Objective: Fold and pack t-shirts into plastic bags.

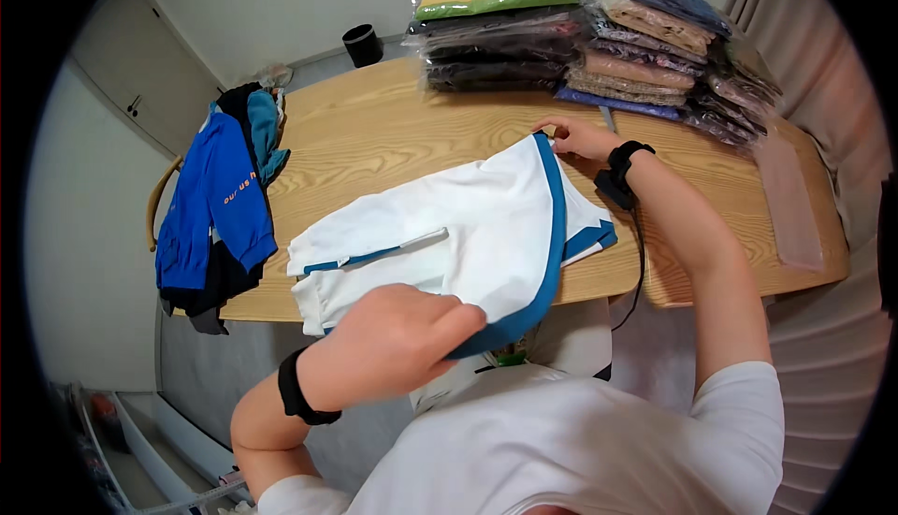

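Observation:
A white garment with blue trim (477, 202) lies across the front half of the table, its two long narrow parts pointing left. Its curved blue band runs along the right side, and another white and blue piece shows beneath that band. My left hand (398, 337) is closed on the near end of the band, lifted at the table's front edge; its fingertips are partly hidden. At the far end of the same band, my right hand (582, 138) pinches the corner between thumb and fingers.
Bagged folded clothes are piled in a left stack (500, 43) and a right stack (645, 47) at the back. Blue and dark clothes (215, 202) hang over a chair at the left. A black bin (362, 45) stands behind the wooden table (346, 122). A black cable (642, 262) trails from my right wrist.

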{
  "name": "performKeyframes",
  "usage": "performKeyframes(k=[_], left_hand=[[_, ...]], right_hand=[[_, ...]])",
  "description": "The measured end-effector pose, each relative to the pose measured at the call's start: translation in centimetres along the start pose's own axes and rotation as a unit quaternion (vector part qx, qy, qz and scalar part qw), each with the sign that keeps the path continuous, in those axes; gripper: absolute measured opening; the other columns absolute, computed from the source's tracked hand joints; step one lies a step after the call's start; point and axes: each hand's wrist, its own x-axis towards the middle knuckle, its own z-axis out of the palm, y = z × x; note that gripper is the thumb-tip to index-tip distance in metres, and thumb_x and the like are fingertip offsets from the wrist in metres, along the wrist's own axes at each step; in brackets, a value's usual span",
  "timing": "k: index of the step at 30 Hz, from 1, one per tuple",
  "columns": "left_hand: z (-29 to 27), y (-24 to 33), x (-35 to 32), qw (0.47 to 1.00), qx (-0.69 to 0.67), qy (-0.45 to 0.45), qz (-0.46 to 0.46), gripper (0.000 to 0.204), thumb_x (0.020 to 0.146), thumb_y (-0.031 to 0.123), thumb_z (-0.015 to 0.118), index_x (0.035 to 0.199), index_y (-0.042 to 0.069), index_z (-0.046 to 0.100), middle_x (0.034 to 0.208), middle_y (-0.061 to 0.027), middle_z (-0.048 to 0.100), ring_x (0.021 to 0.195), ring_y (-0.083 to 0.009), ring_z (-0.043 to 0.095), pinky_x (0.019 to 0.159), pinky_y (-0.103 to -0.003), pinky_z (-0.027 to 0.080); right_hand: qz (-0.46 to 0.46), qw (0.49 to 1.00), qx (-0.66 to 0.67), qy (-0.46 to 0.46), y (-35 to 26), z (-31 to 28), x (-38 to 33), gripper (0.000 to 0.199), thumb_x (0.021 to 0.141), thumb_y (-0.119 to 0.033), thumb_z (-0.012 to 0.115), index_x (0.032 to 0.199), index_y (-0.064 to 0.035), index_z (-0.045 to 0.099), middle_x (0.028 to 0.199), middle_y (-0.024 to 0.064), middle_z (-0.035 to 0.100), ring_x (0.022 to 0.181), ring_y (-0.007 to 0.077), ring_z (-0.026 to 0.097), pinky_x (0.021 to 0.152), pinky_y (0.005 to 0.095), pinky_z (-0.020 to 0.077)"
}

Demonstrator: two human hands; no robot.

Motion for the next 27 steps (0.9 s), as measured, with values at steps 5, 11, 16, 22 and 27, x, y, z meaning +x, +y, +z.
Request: performKeyframes(k=[5, 11, 16, 22, 27], left_hand=[[0.3, 0.9, 0.0, 0.999, -0.034, -0.035, 0.008, 0.04, 0.058, 0.007, 0.072, 0.095, 0.007, 0.057, 0.07, -0.0054, 0.056, 0.059, -0.0258, 0.056, 0.051, -0.037, 0.043], [0.1, 0.8, 0.0, 0.999, -0.039, 0.03, 0.013, 0.038, 0.06, 0.008, 0.071, 0.095, 0.008, 0.055, 0.066, -0.0035, 0.052, 0.055, -0.0219, 0.055, 0.046, -0.034, 0.041], [0.1, 0.8, -0.3, 0.999, -0.042, 0.014, -0.019, 0.042, 0.054, 0.005, 0.072, 0.095, 0.006, 0.06, 0.068, -0.006, 0.058, 0.059, -0.026, 0.057, 0.051, -0.036, 0.043], [0.1, 0.8, -0.6, 0.999, -0.037, 0.005, -0.038, 0.041, 0.056, 0.006, 0.072, 0.096, 0.007, 0.06, 0.069, -0.0065, 0.058, 0.06, -0.027, 0.057, 0.052, -0.036, 0.043], [-0.6, -0.8, -1.9, 0.991, -0.091, 0.03, -0.089, 0.035, 0.061, 0.003, 0.067, 0.095, 0.006, 0.062, 0.077, -0.0103, 0.062, 0.067, -0.0287, 0.06, 0.058, -0.033, 0.047]], right_hand=[[-0.008, 0.999, 0.044, 0.018, 0.4, 0.0, -0.1, 0.04, 0.085, -0.007, 0.059, 0.123, -0.0171, 0.053, 0.078, -0.0013, 0.048, 0.07, 0.0078, 0.044, 0.058, 0.022, 0.0363], [-0.003, 0.998, 0.05, 0.031, 1.8, -0.3, 1.1, 0.015, 0.087, -0.007, 0.056, 0.101, -0.0093, 0.055, 0.073, -0.0011, 0.048, 0.066, 0.008, 0.045, 0.057, 0.0223, 0.0367], [0.0, 0.994, 0.068, 0.082, 2.8, -0.8, 1.0, 0.012, 0.087, -0.005, 0.054, 0.099, -0.0067, 0.053, 0.077, 0.0023, 0.054, 0.068, 0.0098, 0.049, 0.059, 0.0243, 0.0399], [-0.018, 0.987, 0.158, 0.019, 2.6, -0.7, 0.2, 0.021, 0.086, -0.002, 0.055, 0.106, -0.0038, 0.059, 0.085, 0.0034, 0.057, 0.075, 0.0106, 0.052, 0.066, 0.024, 0.0435], [0.004, 0.984, 0.177, -0.001, 3.0, -0.8, 0.2, 0.019, 0.084, 0.0, 0.056, 0.101, -0.0035, 0.064, 0.088, 0.0025, 0.059, 0.08, 0.0106, 0.054, 0.07, 0.022, 0.0447]])
